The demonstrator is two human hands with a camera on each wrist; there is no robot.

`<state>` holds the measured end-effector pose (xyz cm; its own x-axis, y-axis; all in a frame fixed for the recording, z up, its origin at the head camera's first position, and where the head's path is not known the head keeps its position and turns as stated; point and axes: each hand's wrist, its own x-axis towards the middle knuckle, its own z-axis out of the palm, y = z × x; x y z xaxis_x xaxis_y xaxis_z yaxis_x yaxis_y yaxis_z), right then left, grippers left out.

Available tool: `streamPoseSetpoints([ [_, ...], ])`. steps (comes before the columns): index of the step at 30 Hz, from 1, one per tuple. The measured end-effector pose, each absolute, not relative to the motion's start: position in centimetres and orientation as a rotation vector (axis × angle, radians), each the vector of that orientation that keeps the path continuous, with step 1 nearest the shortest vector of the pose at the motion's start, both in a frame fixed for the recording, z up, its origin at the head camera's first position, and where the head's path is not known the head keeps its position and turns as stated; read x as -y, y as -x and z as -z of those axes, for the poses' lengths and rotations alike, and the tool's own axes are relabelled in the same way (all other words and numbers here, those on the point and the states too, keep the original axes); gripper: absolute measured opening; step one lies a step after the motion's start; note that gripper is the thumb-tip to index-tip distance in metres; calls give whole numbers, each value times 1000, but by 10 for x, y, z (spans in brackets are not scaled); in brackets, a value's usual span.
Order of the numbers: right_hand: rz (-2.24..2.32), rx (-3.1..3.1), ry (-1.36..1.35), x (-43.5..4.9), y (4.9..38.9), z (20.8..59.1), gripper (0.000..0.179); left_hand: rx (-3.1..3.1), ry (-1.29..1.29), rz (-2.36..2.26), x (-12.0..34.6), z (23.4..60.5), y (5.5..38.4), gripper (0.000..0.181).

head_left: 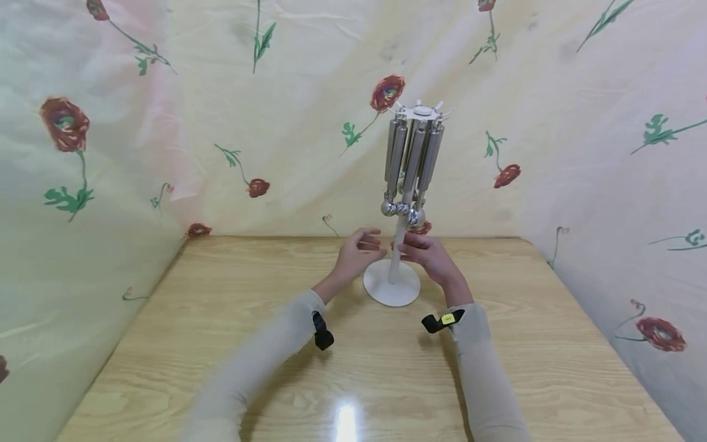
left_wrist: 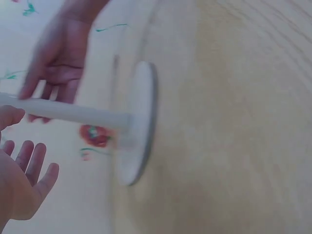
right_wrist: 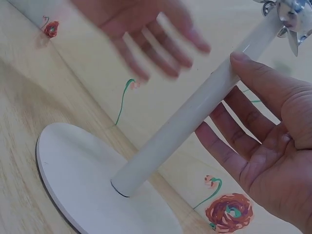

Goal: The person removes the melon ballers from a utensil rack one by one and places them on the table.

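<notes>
A white utensil stand [head_left: 396, 252] with a round base [head_left: 386, 291] is upright on the table. From its hooked top hang several metal utensils [head_left: 414, 153] with long silver handles and shiny rounded lower ends. My right hand [head_left: 436, 261] holds the pole below the utensils, thumb [right_wrist: 258, 80] on the near side and fingers behind. To the left of the pole is my left hand [head_left: 356, 255], fingers spread and loosely bent, holding nothing. In the right wrist view a gap shows between the left fingers [right_wrist: 161, 53] and the pole.
The wood-grain table [head_left: 276, 264] meets a cloth backdrop [head_left: 309, 123] with red flowers just behind the stand. More of this cloth rises along the left and right sides. Each wrist carries a black camera strap [head_left: 322, 331].
</notes>
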<state>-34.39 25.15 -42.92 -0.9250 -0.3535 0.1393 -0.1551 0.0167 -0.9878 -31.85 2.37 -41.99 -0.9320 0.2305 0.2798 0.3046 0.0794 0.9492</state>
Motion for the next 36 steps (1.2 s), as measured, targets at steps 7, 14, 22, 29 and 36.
streamPoseSetpoints([
  [7, 2045, -2145, 528, -251, 343, 430, 43, 2111, 639, 1925, -6, 362, 311, 43],
  [14, 2061, -2122, 498, -250, 343, 429, 45, 2010, 704, 1848, 3, 308, 307, 39],
  [22, 2049, -2129, 514, -249, 341, 426, 48, 1973, 790, 1902, 1, 277, 308, 37],
  [29, 2057, -2128, 500, -250, 340, 427, 39, 1967, 872, 1949, -8, 269, 312, 36],
  [36, 2047, -2130, 521, -249, 340, 427, 41, 1996, 862, 1979, -9, 266, 316, 38],
])
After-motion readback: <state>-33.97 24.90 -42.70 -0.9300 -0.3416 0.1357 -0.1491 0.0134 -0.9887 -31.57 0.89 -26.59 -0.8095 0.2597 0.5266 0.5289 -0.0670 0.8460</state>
